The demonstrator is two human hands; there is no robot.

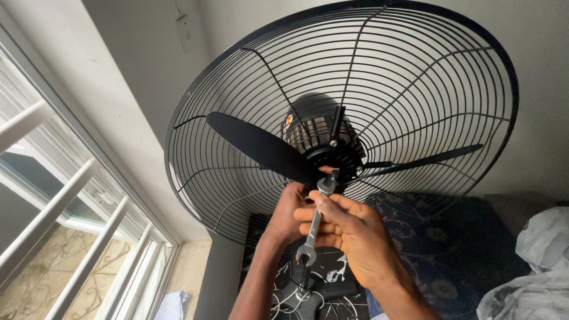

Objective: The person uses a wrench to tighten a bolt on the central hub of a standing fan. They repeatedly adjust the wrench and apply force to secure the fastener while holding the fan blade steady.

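Nearest the camera, the right hand [349,237] grips a silver combination wrench [312,228], fingers curled tight around its shaft. That wrench stands almost upright: its ring end hangs low by the wrist, and its open end reaches up to the hub [332,160] of a big black fan, where it sits at a bolt just under the hub. Just to the left and slightly farther off, the left hand [290,207] is raised to the same spot, its fingers bent and closed near the root of a blade [258,145]; whether they clamp the blade or the hub cannot be told. Behind the blades sits the motor housing [314,127], backed by the round wire guard [415,77]. Low down stands the fan's base [308,290]. Far left is a barred window [65,219], and at right lie a dark patterned cloth [450,243] and crumpled pale fabric [533,261].
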